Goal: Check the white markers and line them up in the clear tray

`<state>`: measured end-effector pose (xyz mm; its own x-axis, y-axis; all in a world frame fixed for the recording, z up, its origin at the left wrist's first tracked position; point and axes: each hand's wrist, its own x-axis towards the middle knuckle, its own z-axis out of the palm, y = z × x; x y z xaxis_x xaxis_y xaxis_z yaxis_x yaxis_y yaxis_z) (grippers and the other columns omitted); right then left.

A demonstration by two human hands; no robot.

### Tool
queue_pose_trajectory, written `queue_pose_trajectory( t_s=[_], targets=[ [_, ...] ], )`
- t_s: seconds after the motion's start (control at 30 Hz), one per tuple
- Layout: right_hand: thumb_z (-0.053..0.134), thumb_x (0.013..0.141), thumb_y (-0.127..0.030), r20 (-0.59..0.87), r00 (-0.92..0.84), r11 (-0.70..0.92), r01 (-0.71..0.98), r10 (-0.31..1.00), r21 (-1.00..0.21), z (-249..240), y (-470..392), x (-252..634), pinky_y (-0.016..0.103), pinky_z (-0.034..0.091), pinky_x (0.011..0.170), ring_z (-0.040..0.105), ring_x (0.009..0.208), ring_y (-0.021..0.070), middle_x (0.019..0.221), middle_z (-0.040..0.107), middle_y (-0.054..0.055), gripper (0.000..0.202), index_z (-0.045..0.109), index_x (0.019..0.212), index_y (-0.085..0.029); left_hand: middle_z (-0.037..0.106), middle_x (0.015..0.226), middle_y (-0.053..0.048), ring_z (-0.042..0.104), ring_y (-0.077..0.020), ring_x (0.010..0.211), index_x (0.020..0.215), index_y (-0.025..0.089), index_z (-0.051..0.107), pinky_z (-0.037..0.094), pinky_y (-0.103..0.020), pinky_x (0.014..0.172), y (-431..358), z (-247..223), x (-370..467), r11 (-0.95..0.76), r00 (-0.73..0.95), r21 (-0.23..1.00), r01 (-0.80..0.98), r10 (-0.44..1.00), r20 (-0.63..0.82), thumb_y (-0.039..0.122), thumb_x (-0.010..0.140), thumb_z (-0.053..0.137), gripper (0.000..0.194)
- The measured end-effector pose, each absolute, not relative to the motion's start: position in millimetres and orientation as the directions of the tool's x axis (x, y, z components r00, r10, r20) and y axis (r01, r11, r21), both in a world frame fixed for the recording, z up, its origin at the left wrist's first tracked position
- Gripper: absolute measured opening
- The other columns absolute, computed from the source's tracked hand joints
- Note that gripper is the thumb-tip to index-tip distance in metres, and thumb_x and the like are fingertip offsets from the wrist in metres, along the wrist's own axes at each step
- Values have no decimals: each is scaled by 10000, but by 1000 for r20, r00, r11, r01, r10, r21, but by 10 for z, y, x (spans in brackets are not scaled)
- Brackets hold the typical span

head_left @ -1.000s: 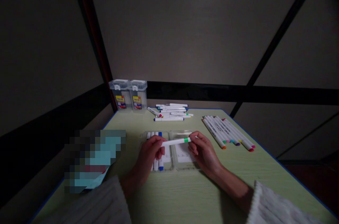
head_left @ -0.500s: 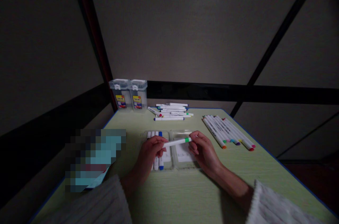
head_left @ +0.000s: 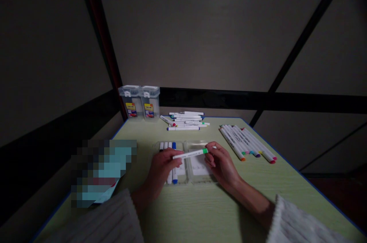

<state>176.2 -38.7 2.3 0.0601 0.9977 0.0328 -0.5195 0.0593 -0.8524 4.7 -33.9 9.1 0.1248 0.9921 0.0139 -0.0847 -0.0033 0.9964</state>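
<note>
Pretty dim shot, but the main thing is clear enough: the person is holding a white marker with a green band near its right end, one hand at each end, just above an open clear plastic case on the pale green table. The left hand has its fingers curled in and pinched on the marker's left end. The right hand has thumb and fingertips closed on the green end. The marker sits almost level, right end tilted up a touch, crossing over the middle of the case.

The case lies open in two halves side by side. The left half has a few markers lying in it, including one with a blue cap; most of that half is hidden behind the left hand. What's in the right half is hard to make out.

Further back in the middle there's a loose pile of white markers, and off to the right a neat row of markers with colored tips, lying touching each other. At the back left corner stand two upright clear boxes with yellow labels, right next to each other. A blurred-out patch sits at the left edge of the table.
</note>
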Motion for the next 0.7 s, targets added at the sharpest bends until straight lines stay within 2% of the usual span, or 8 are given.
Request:
queue_pose_trajectory(
  t_s=[0.2, 0.43, 0.6, 0.7],
  targets=[
    [658, 637, -269, 39, 66, 67, -517, 997, -853, 5, -380, 1763, 203, 162, 396, 229, 378, 49, 385, 350, -80, 173, 518, 605, -173, 618, 573, 7, 539, -109, 544, 765, 124, 686, 393, -200, 520, -341, 107, 60, 21, 110, 998, -57, 994, -14, 193, 564, 630, 220],
    [670, 647, -315, 47, 71, 76, -494, 996, -866, -5, -372, 1767, 192, 172, 383, 234, 372, 43, 378, 350, -83, 244, 485, 575, -173, 500, 441, 50, 439, -71, 446, 806, 91, 669, 331, -183, 454, -331, 109, 73, -6, 99, 1000, -19, 995, 7, 253, 617, 594, 260],
    [674, 660, -338, 51, 73, 81, -510, 996, -856, -21, -370, 1762, 183, 164, 369, 229, 369, 38, 386, 350, -88, 278, 461, 587, -175, 502, 467, 45, 408, -63, 426, 829, 91, 665, 311, -188, 430, -351, 117, 79, -34, 130, 999, -22, 991, 37, 272, 623, 584, 286],
    [649, 689, -384, 47, 66, 74, -513, 997, -855, -33, -366, 1761, 182, 141, 351, 191, 354, 37, 372, 300, -102, 304, 445, 593, -180, 511, 484, 39, 412, -62, 431, 845, 84, 663, 312, -188, 428, -357, 117, 71, -45, 156, 999, -22, 987, 48, 274, 623, 587, 302]
  ],
)
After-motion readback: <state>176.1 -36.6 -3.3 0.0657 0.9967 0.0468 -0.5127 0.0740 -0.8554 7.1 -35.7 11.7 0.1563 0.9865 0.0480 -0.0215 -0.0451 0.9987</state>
